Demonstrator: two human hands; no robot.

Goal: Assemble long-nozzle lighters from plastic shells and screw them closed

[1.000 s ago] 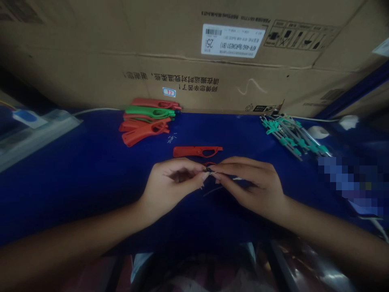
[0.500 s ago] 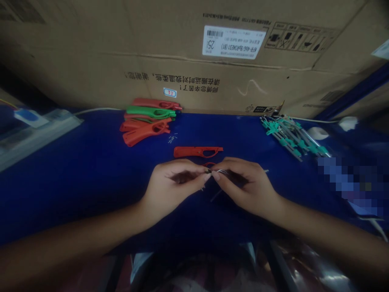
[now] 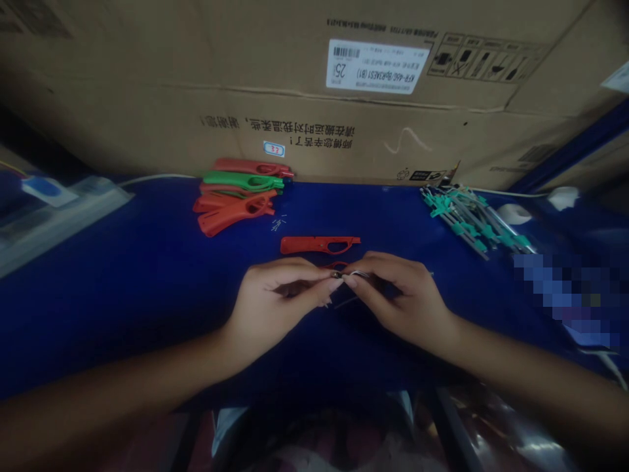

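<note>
My left hand (image 3: 280, 295) and my right hand (image 3: 398, 295) meet at the fingertips above the blue mat. Between them they pinch a small dark part (image 3: 337, 274), with a thin metal rod (image 3: 358, 273) running through my right fingers. A small red piece (image 3: 337, 265) shows just behind the fingertips, partly hidden. Just beyond my hands lies a red plastic tool handle (image 3: 319, 245). A stack of red and green handles (image 3: 236, 200) sits further back, with several tiny metal pins (image 3: 278, 224) beside it.
A blue-topped table (image 3: 147, 262) stands against a large cardboard box (image 3: 147, 131). A bundle of grey rods with teal fittings (image 3: 472, 219) lies back right. A clear plastic sheet (image 3: 63, 219) lies at the left. A pixelated patch (image 3: 565, 295) covers the right side.
My fingers have shifted only slightly on the small part. The thin rod's right end has swung upward since the oldest frame. The red handles have not moved.
</note>
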